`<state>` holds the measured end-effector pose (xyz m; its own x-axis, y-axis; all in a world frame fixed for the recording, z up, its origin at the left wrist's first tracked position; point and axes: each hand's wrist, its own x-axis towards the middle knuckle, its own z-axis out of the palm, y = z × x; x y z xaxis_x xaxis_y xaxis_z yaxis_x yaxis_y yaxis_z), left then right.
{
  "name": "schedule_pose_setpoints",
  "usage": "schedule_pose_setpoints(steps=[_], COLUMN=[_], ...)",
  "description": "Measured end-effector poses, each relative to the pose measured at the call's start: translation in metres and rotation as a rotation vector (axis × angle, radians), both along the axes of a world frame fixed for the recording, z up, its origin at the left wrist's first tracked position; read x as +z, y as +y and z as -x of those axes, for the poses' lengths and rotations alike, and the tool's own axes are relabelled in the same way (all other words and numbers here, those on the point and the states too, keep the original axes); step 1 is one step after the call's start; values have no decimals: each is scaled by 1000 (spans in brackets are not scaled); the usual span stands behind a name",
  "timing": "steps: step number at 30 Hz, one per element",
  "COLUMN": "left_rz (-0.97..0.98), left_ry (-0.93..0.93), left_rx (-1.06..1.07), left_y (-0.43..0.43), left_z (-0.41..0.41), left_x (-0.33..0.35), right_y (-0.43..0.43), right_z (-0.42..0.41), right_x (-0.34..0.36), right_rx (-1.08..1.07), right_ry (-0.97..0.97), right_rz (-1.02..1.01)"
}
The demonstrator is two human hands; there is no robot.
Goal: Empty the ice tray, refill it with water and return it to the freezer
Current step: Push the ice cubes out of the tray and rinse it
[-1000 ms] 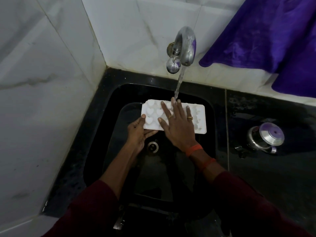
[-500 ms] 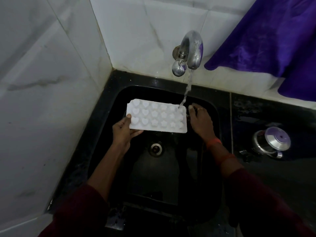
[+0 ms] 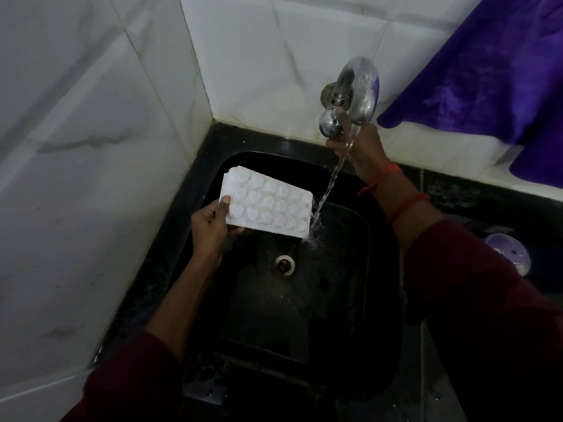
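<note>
The white ice tray (image 3: 268,205), with heart- and flower-shaped cells, hangs over the black sink (image 3: 304,330). My left hand (image 3: 210,229) grips its left end, thumb on top. Water from the chrome tap (image 3: 359,89) streams down past the tray's right edge and splashes into the basin. My right hand (image 3: 358,146) is raised behind the stream, with its fingers at the tap's round knob (image 3: 329,126); I cannot tell if they grip it.
White marble-look tiles form the corner to the left and behind. A purple cloth (image 3: 493,74) hangs at the upper right. A steel lidded pot (image 3: 507,257) sits on the black counter to the right. The drain (image 3: 285,264) lies mid-basin.
My right hand left the tray and rose to the tap knob. My left hand carried the tray left, so the water now falls off its right edge.
</note>
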<state>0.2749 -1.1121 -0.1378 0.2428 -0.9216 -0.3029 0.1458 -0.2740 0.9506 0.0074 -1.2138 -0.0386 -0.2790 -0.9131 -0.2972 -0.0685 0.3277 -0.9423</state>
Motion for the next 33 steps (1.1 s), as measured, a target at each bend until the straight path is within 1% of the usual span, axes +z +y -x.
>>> schedule_pose_setpoints(steps=[3, 5, 10, 15, 18, 19, 22, 25, 26, 27, 30, 31, 33], left_rz=[2, -10, -14, -39, -51, -51, -51, -52, -49, -49, -54, -62, -81], left_ry=[25, 29, 40, 77, 112, 124, 151, 165, 170, 171, 162, 159, 161], left_rx=[2, 7, 31, 62, 65, 68, 74, 74, 70, 67, 66, 68, 72], left_y=[1, 0, -1, -3, -3, -4, -4, -3, -3, -2, -1, 0, 2], left_z=[-2, -4, -8, -13, -16, -17, -18, -19, -19, -20, -20, -20, -21], left_x=[4, 6, 10, 11, 9, 9, 8, 8, 8, 8, 6, 6, 2], right_y=[-5, -7, -8, -5, -5, -6, -7, -1, 4, 11, 40, 52, 74], right_z=[-3, -3, -5, -2, -2, -2, -1, 0, 0, -1, -9, -13, -17], right_x=[4, 5, 1, -4, -7, -10, -19, -33, -41, -51, -85, -96, -116], right_rx=[41, 22, -17, 16, 188, 189, 52, 43, 19, -14, -189, -230, -194], right_ry=[-188, -230, -265, -428, -544, -548, -556, -621, -620, -574, -267, -210, -158], right_rz=[-43, -59, -135, -92, -89, -84, -56, -76, -110, -155, -249, -274, -378])
